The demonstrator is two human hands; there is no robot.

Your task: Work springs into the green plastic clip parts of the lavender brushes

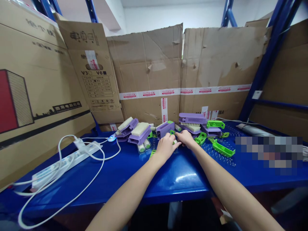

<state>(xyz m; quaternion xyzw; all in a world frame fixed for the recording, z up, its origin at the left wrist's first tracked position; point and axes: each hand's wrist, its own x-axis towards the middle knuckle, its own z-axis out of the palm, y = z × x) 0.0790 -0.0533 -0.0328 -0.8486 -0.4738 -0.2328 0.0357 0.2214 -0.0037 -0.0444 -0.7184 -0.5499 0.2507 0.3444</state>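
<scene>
My left hand [166,146] is closed at the middle of the table, thumb pointing right. My right hand [186,138] meets it from the right, its fingers bent together. Between them shows part of a white cylinder with a green end [175,141]; the fingers cover most of what they grip. Just behind stands a purple slotted housing [165,129] with a green piece on top. Left of my hands, a purple brush with cream bristles [139,130] lies bristles up over white cylinders with green ends [143,146] in a clear holder.
More purple brushes [192,118] are piled at the right. Green plastic brackets [223,148] lie among many scattered small screws [218,158]. A white power strip [64,163] with looping cables takes up the left side. Cardboard sheets [149,70] wall off the back; blue posts stand behind.
</scene>
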